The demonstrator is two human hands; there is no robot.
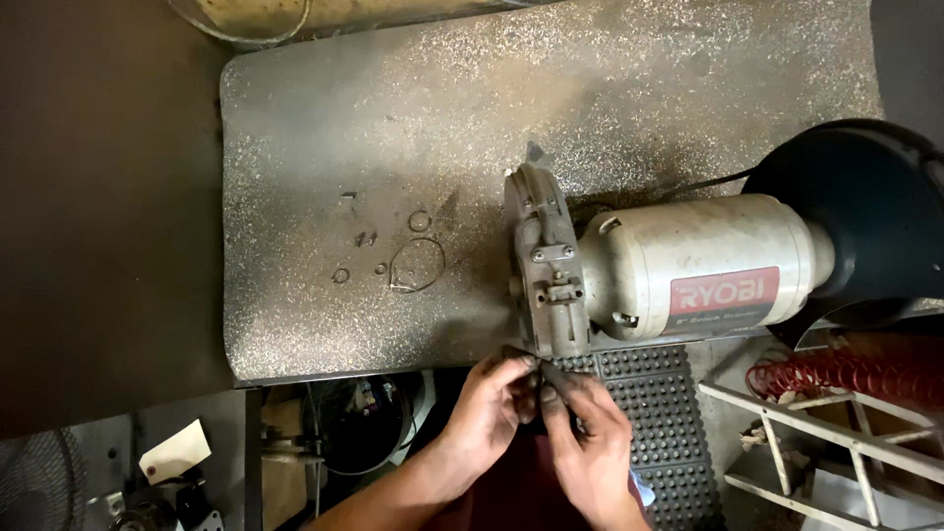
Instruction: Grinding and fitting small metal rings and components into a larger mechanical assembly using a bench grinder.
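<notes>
A bench grinder [688,270] with a pale motor body and a grey wheel guard [544,265] sits on a dusty metal bench top [393,147]. My left hand [487,408] and my right hand [590,442] meet just below the guard's front edge. Both pinch a small dark metal piece [536,366] held against the guard's lower end. The piece is mostly hidden by my fingers. My fingers are dark with grime.
A large black hood [865,216] covers the grinder's right end. Small rings and bits [413,264] lie on the bench top left of the guard. Below are a black rubber mat [659,413], a red coiled hose [846,374], a pale frame [826,442] and a bucket [364,423].
</notes>
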